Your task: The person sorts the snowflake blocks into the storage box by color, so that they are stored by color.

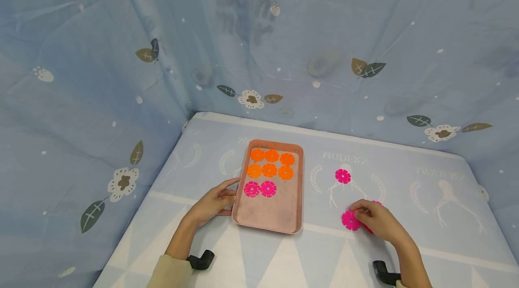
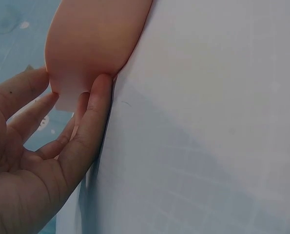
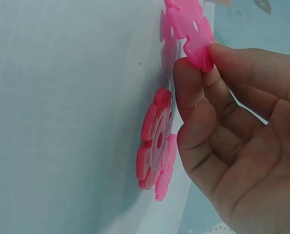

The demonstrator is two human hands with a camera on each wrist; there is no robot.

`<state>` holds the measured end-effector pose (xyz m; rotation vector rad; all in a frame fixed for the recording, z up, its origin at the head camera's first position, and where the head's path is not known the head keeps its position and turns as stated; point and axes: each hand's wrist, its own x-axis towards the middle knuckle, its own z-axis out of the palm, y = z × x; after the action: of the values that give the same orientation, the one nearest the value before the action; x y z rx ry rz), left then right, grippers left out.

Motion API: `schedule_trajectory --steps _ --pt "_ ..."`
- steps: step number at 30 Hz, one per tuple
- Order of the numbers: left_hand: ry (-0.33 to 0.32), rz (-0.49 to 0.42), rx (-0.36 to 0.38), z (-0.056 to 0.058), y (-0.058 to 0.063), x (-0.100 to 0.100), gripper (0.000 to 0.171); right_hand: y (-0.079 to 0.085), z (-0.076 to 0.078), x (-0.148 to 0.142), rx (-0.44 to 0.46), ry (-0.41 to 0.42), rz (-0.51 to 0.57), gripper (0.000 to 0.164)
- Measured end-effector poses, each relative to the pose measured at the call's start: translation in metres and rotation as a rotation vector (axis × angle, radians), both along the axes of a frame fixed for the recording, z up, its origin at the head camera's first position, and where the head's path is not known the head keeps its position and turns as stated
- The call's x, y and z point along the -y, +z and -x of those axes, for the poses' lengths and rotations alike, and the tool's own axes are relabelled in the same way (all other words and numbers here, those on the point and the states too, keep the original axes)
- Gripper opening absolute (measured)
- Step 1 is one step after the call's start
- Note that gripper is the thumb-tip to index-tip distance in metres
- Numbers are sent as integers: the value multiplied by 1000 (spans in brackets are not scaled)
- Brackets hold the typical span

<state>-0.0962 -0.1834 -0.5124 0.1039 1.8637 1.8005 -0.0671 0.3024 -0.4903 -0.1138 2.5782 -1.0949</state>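
Note:
My right hand (image 1: 377, 220) pinches a pink notched interlocking disc (image 1: 351, 220) by its edge, between thumb and fingers. In the right wrist view that disc stands tilted at the fingertips, and more pink discs (image 3: 155, 141) lie just below the hand, partly hidden by it in the head view. Another pink disc (image 1: 343, 176) lies farther back on the table. On the left, my left hand (image 1: 212, 202) rests its spread fingertips against the outer wall of a pink tray (image 1: 267, 216). Inside the tray sit rows of orange discs (image 1: 269, 170) and two pink discs (image 1: 268, 189).
The table is covered by a pale blue and white patterned cloth (image 1: 316, 256). A blue printed curtain (image 1: 308, 44) hangs along its back and left sides. Black wrist mounts (image 1: 201, 260) sit on both forearms.

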Motion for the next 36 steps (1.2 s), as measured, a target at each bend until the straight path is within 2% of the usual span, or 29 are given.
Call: schedule_trajectory --steps 15,26,36 --pt "1 -2 10 0 1 0 59 -1 5 -2 15 -16 39 13" --pt "-1 -4 8 -1 0 0 58 11 24 10 -32 30 132 14" --pt "8 -1 14 -1 -1 0 59 26 45 42 -77 36 221 18"
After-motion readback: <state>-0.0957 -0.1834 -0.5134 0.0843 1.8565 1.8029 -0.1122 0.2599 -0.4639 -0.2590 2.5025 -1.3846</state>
